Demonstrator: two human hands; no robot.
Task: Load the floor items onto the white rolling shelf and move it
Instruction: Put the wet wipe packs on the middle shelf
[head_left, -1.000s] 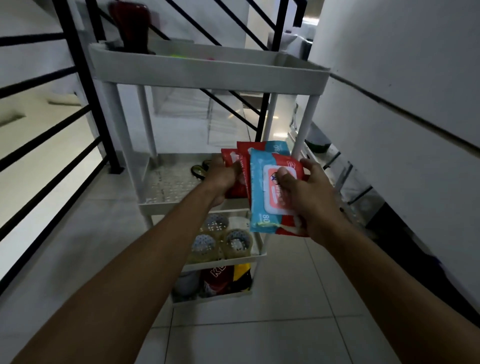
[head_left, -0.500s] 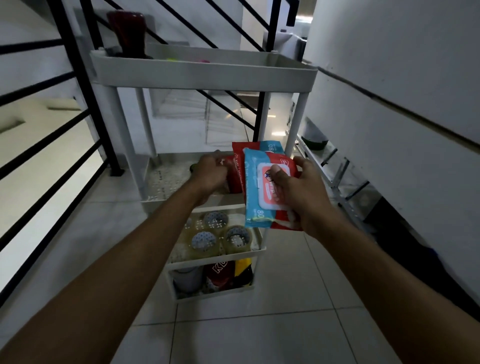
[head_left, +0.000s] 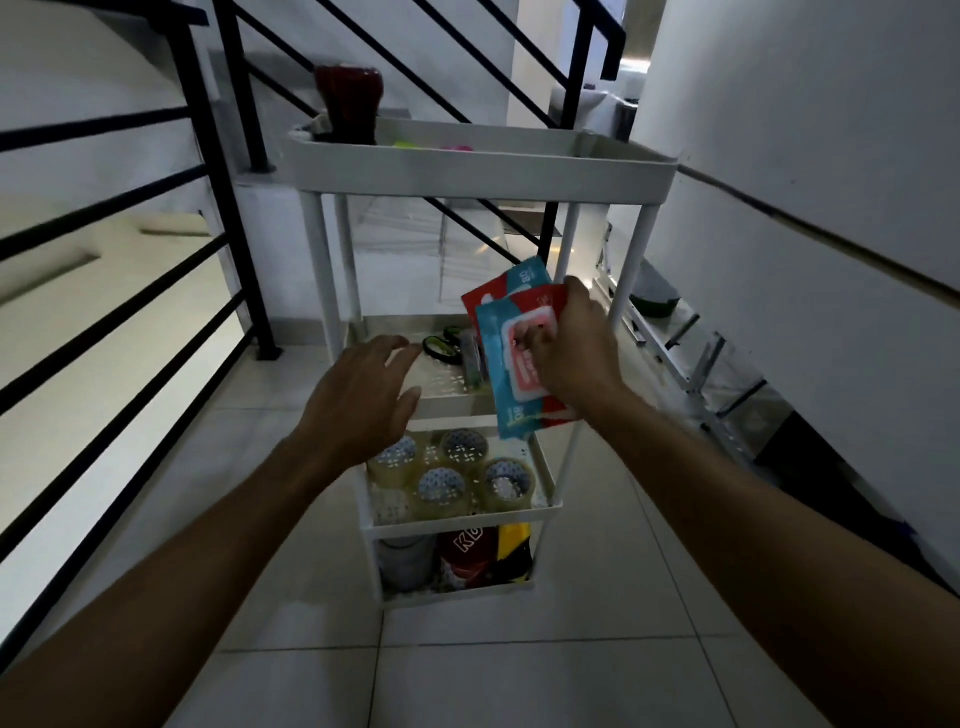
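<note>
Loading step: wet-wipe packs (head_left: 511, 364) gripped by right hand (head_left: 574, 353); left hand (head_left: 363, 397) spread, empty. Next: packs to be lowered onto second tier (head_left: 441, 402) below hands.

Both forearms (head_left: 171, 561) bare, no sleeves or jewellery visible

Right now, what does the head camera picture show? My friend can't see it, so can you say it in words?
The right hand holds blue and red wipe packs over the second tier of a white rolling shelf, while the open left hand reaches toward that tier. Scissors lie on it, tape rolls sit one tier lower, and black stair railings stand behind.
</note>
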